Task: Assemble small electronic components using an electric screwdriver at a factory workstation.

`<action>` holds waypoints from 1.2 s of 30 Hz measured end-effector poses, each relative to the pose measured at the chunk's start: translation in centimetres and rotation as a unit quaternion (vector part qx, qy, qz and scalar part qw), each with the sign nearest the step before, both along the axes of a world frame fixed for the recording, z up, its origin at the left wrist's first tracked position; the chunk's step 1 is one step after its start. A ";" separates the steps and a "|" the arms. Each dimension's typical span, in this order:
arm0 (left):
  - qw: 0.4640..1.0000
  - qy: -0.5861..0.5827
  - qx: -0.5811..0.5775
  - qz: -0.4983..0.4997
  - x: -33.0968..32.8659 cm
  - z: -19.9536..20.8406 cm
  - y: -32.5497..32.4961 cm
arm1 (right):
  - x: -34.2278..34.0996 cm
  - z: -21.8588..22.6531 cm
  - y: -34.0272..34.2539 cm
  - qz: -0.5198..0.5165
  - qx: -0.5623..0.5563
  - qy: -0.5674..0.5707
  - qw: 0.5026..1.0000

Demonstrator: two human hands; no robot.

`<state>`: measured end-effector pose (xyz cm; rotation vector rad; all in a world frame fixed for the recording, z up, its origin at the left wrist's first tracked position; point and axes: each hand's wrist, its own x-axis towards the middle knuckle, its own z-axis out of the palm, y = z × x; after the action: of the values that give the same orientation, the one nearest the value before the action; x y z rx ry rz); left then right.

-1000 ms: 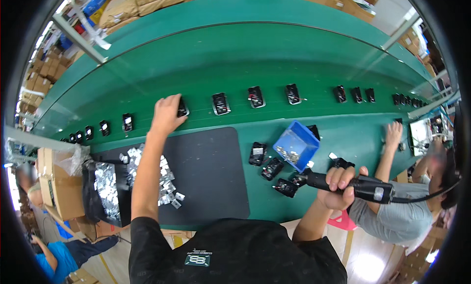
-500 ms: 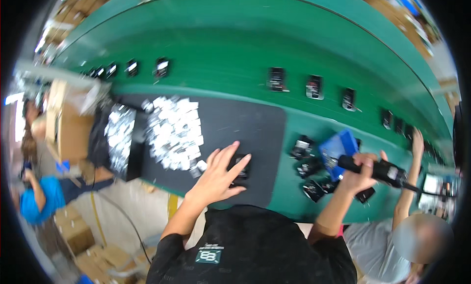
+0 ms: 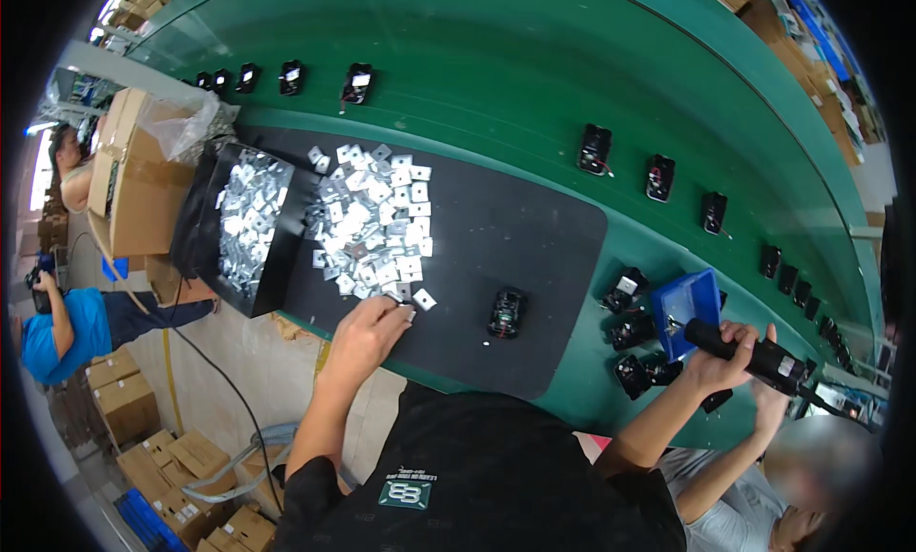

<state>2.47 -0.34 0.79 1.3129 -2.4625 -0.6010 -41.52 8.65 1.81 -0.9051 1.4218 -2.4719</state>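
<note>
A hand could pass over the mat (image 3: pixel 468 232) between the plates (image 3: pixel 377 218) on its left and the lone unit (image 3: pixel 507 312) on its right; beyond it I see a wide gap between two belt units (image 3: pixel 594 149); past its right edge, clustered units (image 3: pixel 625 290), the blue bin (image 3: pixel 689 292) and the driver (image 3: pixel 749 352) crowd the way; the black box (image 3: pixel 281 266) walls off its left end; the left hand (image 3: pixel 367 337) blocks its near edge.

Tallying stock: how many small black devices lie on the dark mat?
1: the black device sits right of the silvery plates, left of the blue bin. None appears hidden.
</note>
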 end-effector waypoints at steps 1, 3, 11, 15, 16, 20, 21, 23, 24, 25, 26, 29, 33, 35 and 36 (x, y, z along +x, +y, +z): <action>1.000 0.015 -0.006 0.006 0.0 0.1 -0.3 | 0.3 0.3 -0.1 0.004 0.001 -0.006 1.000; 1.000 0.002 0.002 -0.002 -0.1 0.4 -0.4 | 0.3 0.6 0.4 0.025 0.008 -0.012 1.000; 0.988 0.145 0.061 -0.007 -4.1 1.8 -0.4 | 1.3 2.8 3.0 0.035 0.055 -0.022 0.998; 0.974 0.157 0.150 -0.064 -7.9 2.3 -1.2 | 2.6 3.1 1.9 0.022 -0.057 0.043 0.997; 0.974 0.158 0.150 -0.067 -8.5 2.0 -1.2 | 2.8 3.4 1.7 0.007 -0.068 0.066 0.995; 0.970 0.184 0.137 -0.080 -10.1 0.0 -1.8 | 2.3 3.7 2.0 -0.012 -0.031 0.077 0.996; 0.974 0.168 0.120 -0.088 -10.4 -0.2 -2.0 | 2.5 3.6 1.9 -0.020 -0.051 0.069 0.996; 0.971 0.165 0.132 -0.107 -11.3 -1.0 -2.1 | 2.9 3.6 1.2 -0.034 -0.055 0.071 0.995; 0.974 0.164 0.123 -0.095 -11.4 -0.8 -2.1 | 3.0 3.4 0.7 -0.039 -0.061 0.069 0.995; 0.978 0.158 0.107 -0.084 -11.3 -0.9 -2.1 | 2.8 3.0 0.3 -0.047 -0.050 0.057 0.996; 0.981 0.153 0.091 -0.076 -11.3 -1.3 -2.2 | 2.7 2.4 -0.1 -0.056 -0.040 0.046 0.997; 0.977 0.169 0.123 -0.044 -11.6 -1.9 -2.0 | 2.3 1.6 -1.1 -0.055 -0.012 0.019 0.998; 0.955 0.211 0.210 -0.003 -12.4 -1.8 -2.2 | 1.7 0.9 -2.4 -0.040 0.020 -0.006 0.999; 0.953 0.200 0.227 -0.003 -12.6 -1.6 -2.4 | 1.4 0.3 -3.1 -0.031 0.029 0.004 0.999; 0.952 0.187 0.243 -0.002 -12.7 -1.5 -2.4 | 1.3 -0.1 -3.2 -0.027 0.032 -0.006 0.999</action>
<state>-10.21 -2.79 -0.71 1.2037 -2.0746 -1.3855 -40.25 5.47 1.72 -0.8498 1.5321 -2.4504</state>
